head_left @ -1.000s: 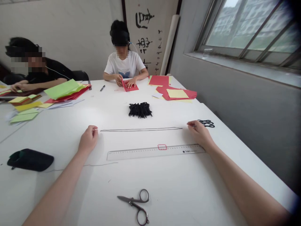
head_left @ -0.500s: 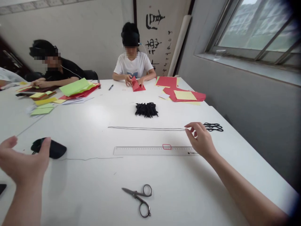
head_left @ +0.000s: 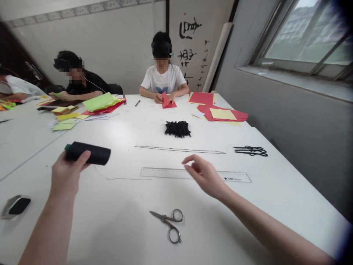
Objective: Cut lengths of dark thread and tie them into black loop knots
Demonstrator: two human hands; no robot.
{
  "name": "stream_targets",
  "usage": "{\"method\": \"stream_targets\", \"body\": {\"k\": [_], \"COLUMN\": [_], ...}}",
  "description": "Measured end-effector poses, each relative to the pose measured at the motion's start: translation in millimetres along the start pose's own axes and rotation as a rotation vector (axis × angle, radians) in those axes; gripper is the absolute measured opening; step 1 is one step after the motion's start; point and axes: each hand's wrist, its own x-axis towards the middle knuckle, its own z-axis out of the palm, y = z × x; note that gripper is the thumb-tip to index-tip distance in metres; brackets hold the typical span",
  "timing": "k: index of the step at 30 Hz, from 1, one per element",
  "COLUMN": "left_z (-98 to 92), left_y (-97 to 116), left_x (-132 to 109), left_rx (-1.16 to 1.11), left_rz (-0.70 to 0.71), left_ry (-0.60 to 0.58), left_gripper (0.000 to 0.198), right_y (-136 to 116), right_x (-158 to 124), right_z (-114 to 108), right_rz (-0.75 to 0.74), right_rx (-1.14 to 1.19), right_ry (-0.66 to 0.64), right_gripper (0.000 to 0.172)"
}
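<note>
A dark spool of thread [head_left: 93, 152] is in my left hand [head_left: 67, 169], the thumb across its side and its green end at the left. From it a loose thread [head_left: 118, 179] trails right along the white table. My right hand [head_left: 202, 175] hovers over the clear ruler [head_left: 162, 172], hiding part of it; its index finger and thumb are slightly apart with nothing visible between them. Beyond the ruler lies a long, thin loop of dark thread [head_left: 179, 149]. Metal scissors [head_left: 167, 220] rest nearer me, blades toward the left.
A bundle of short black threads [head_left: 178, 129] lies farther back. Black looped cords [head_left: 250, 150] are at the right and a watch [head_left: 19, 206] at the left. Red paper [head_left: 202, 98] and green paper [head_left: 100, 101] are stacked across the table, where a person [head_left: 164, 77] folds red paper.
My left hand has closed on the spool and lifted it from the table. The right hand has left the end of the thread loop and come back toward the ruler.
</note>
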Motion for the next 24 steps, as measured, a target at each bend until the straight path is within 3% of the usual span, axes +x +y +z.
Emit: {"method": "stream_targets", "body": {"k": [4,7,10,11,13,17,21,24], "left_z": [35.8,47.8,47.7,46.4,44.1,47.4,57.9,58.8], "left_y": [37.0,43.1,31.1,25.4,14.9,4.1,3.0,3.8], "left_x": [-43.0,-60.4,-59.2,-56.1,-49.1,-44.4,-53.2,-54.8], "left_rx": [-0.266,-0.304,-0.287,-0.295,-0.363,-0.547,-0.554,-0.641], "left_rz": [-0.073,-0.081,-0.167,-0.227,-0.398,-0.781,-0.889,-0.91], "left_ry": [-0.196,-0.343,-0.419,-0.412,-0.367,-0.279,-0.171,-0.09], "left_gripper": [0.059,0.055,0.054,0.051,0.044,0.032,0.019,0.026], "right_y": [-46.6,-69.5,-74.6,-72.7,-66.0,-56.4,-62.9,-63.7], "right_x": [17.0,24.4,21.5,18.8,11.7,-6.6,-34.1,-62.6], "right_z": [47.9,85.2,104.7,105.0,96.1,52.7,7.8,-20.8], "right_rz": [0.063,0.041,0.113,0.126,0.103,0.003,-0.153,-0.38], "right_rx": [0.563,0.968,0.965,0.851,0.576,0.231,-0.031,-0.219], "right_ry": [-0.361,-0.569,-0.709,-0.667,-0.476,-0.141,0.054,0.199], "right_gripper": [0.04,0.059,0.038,0.028,0.025,0.025,0.022,0.015]}}
